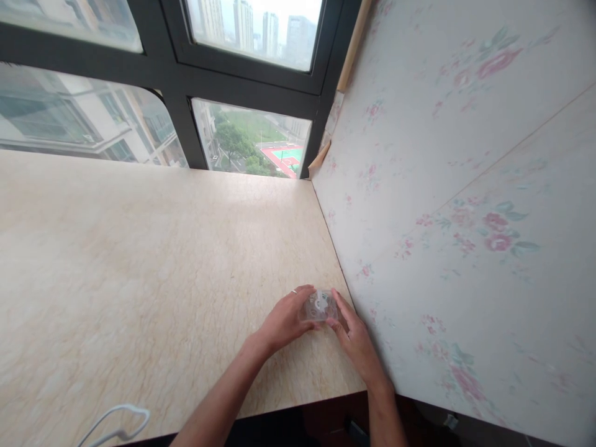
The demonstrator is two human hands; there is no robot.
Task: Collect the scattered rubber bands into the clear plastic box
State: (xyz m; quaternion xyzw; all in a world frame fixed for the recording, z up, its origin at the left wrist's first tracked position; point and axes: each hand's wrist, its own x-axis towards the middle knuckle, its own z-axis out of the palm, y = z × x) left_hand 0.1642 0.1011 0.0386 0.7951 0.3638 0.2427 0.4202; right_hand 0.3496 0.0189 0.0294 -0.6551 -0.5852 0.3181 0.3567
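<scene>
A small clear plastic box (321, 306) with whitish pieces inside is held near the right end of the marble-look windowsill (186, 267). My left hand (291, 316) grips its left side, with a ring on one finger. On the opposite side, the fingers and thumb of my right hand (350, 332) close on the box's edge. What exactly lies inside is too small to make out. Whether the box rests on the sill or is lifted slightly, I cannot tell.
A wall with flowered paper (447, 261) rises close beside my right hand. Dark window frames (251, 77) stand along the back of the sill. A white cable (125, 410) lies at the lower left, near the sill's front edge.
</scene>
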